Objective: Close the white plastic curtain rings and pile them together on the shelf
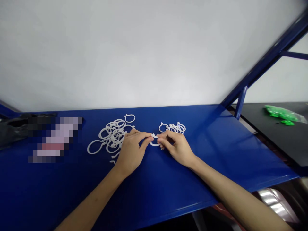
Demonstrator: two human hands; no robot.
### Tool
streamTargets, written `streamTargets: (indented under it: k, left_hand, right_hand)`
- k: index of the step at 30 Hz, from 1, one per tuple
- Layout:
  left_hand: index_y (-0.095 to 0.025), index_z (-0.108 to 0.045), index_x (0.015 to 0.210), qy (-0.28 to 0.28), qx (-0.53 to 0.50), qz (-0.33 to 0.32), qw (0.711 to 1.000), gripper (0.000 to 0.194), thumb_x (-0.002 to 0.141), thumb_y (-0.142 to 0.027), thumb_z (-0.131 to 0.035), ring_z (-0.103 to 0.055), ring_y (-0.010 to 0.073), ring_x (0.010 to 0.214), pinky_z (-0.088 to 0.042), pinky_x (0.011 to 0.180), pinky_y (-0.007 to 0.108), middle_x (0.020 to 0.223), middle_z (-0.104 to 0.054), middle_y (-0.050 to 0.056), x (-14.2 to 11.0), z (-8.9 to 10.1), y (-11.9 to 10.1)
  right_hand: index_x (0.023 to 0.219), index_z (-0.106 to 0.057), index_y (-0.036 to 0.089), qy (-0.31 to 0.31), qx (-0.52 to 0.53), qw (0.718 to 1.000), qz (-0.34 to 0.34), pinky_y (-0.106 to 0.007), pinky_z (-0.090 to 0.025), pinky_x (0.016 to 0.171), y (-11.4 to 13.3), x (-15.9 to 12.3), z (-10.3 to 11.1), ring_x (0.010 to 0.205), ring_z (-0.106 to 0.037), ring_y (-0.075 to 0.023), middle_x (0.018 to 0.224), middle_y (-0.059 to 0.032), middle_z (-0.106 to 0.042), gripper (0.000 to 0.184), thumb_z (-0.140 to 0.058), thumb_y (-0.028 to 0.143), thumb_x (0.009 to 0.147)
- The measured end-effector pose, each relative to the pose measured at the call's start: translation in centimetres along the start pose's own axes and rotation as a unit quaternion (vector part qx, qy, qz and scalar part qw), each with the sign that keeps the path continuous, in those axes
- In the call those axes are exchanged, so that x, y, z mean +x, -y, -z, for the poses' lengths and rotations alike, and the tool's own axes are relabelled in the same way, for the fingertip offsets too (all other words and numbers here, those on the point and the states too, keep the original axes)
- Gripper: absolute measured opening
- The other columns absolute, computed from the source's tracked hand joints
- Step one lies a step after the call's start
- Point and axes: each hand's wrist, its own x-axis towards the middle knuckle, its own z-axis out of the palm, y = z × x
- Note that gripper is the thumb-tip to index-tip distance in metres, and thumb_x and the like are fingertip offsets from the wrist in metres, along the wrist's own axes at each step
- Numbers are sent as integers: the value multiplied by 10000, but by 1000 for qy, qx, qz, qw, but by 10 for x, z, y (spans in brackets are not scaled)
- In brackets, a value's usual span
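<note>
Between my two hands is a white plastic ring (pixel 154 144) with a small clasp at its top. My left hand (pixel 133 148) pinches the ring's left side near the clasp with thumb and fingertips. On the other side, my right hand (pixel 176 146) pinches the ring too, its fingers curled. A loose pile of similar white rings (pixel 117 131) lies left of my left hand, partly hidden behind it. Beyond my right hand sits a smaller row of white rings (pixel 178 128), standing close together.
The blue table (pixel 211 141) meets a pale wall (pixel 149 54) at the back. At the left lie a black bag (pixel 14 130) and a pixelated object (pixel 56 138). A blue metal frame (pixel 242 101) rises at right, beside a dark table with a green item in clear plastic (pixel 282 113).
</note>
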Motion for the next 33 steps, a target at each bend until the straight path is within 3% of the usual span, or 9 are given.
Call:
streamTargets:
  k: [7,15,19,22,24,28,33]
  left_hand:
    - [-204,-638,788,-44,-18,-109,993,218,954,-139,-513,-566,166,802,-479,778,320,758,-696,-3,-8,1,-5]
    - [-202,-609,764,-12,20,-141,990,278,987,-167,-447,-541,173,787,-479,803,351,760,-653,10,-8,-1,-4]
    - [-201,-695,998,27,103,-132,986,217,977,-230,-481,-572,228,901,-474,860,414,922,-710,52,-3,1,-2]
    - [-201,-666,1227,51,179,-95,978,359,926,-149,-478,-563,292,1043,-454,896,471,1106,-707,97,-1,0,6]
    - [-216,-674,1236,76,197,-84,974,439,876,-79,-464,-550,305,1086,-445,904,479,1152,-696,100,-1,-1,12]
    - [-260,-723,1136,107,199,-78,971,388,902,-100,-459,-548,292,1050,-427,865,458,1126,-701,76,0,-2,19]
    - [-241,-724,910,73,190,-69,977,191,945,-266,-538,-554,280,979,-384,827,434,947,-724,57,2,2,15]
  right_hand:
    - [884,-671,180,11,14,999,33,-231,-521,599,5,-9,-1,606,-636,-112,734,-5,-668,170,-571,278,979]
    - [927,-673,198,6,-57,995,87,-256,-542,668,4,-12,0,673,-660,-129,817,-23,-711,171,-525,244,1001]
    - [991,-689,212,-40,-150,980,121,-301,-539,827,-3,-1,7,883,-687,-174,961,-54,-732,162,-528,227,997]
    - [981,-719,206,-151,-226,960,69,-312,-531,798,-12,12,23,859,-667,-188,982,-80,-708,182,-548,270,982]
    - [966,-736,196,-204,-252,946,15,-312,-521,742,-21,20,36,757,-643,-178,918,-73,-699,181,-578,285,953]
    - [988,-717,182,-202,-263,941,-64,-324,-495,738,-38,28,51,696,-609,-170,846,-38,-710,165,-614,273,897]
    - [881,-701,198,-184,-290,937,-71,-361,-467,816,-43,29,51,781,-604,-193,866,-40,-714,121,-613,280,894]
